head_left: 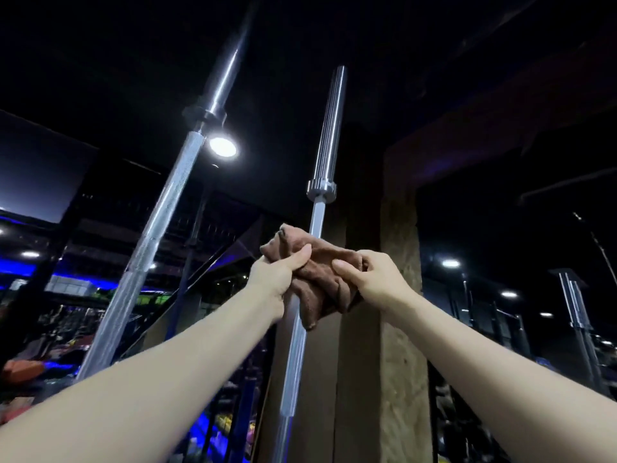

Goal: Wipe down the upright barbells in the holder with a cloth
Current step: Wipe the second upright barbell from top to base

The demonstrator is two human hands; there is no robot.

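Both arms are reaching up. The brown cloth (320,275) is sitting bunched around the shaft of the nearer upright barbell (325,145), just below its collar. The left hand (280,275) is closing its grip on the cloth's left side, thumb lying across the fabric. The right hand (370,279) is closing its grip on the right side, thumb and fingers pinching a fold. A second barbell (173,208) is leaning to the left, apart from the hands. A ceiling lamp (222,147) is glowing beside it. The holder is lying outside the view.
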